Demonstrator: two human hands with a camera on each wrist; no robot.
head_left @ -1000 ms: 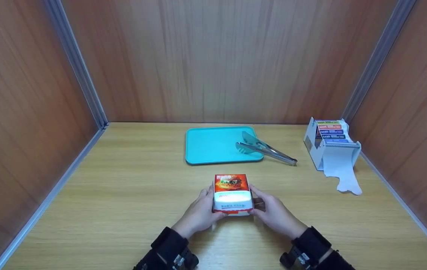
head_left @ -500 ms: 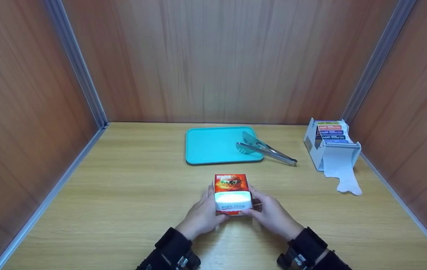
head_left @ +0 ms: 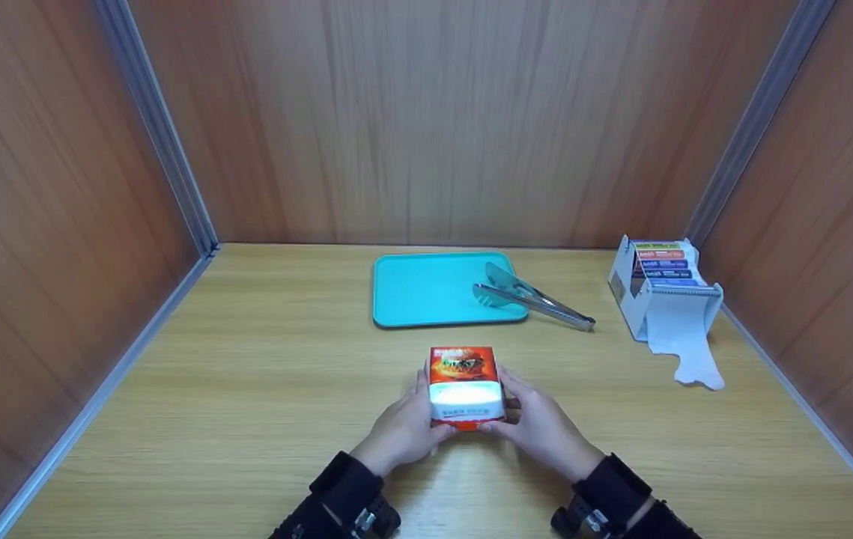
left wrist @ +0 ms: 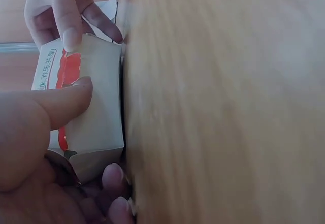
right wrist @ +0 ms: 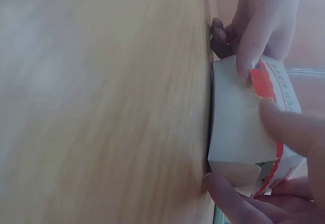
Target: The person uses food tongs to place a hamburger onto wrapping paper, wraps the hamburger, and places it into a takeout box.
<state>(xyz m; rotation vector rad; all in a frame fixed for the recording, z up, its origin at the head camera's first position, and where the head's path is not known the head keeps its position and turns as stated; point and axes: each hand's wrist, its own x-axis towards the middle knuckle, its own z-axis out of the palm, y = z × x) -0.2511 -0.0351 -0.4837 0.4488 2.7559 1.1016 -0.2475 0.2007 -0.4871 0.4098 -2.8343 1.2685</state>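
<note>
A small red and white burger box (head_left: 463, 367), with a burger printed on its lid, sits on the table in front of the person. The left hand (head_left: 401, 430) holds it from the left, fingers along the side and thumb on the front face. From the right, the right hand (head_left: 546, 430) grips it the same way. In the left wrist view, the left thumb (left wrist: 71, 99) lies at the edge of a red tab (left wrist: 72, 67) on the box front. The right thumb (right wrist: 284, 125) touches the front close to that tab in the right wrist view.
Behind the box lies a turquoise tray (head_left: 426, 288), with metal tongs (head_left: 546, 305) resting across its right side. A white dispenser (head_left: 666, 292) with colourful labels stands at the back right, a strip of white sheet hanging from it. Wood panels (head_left: 456, 120) enclose the table.
Both thumbs have moved inward over the box's front face, the right hand shifting slightly left. More of the red strip at the lower front shows. The box stays in place.
</note>
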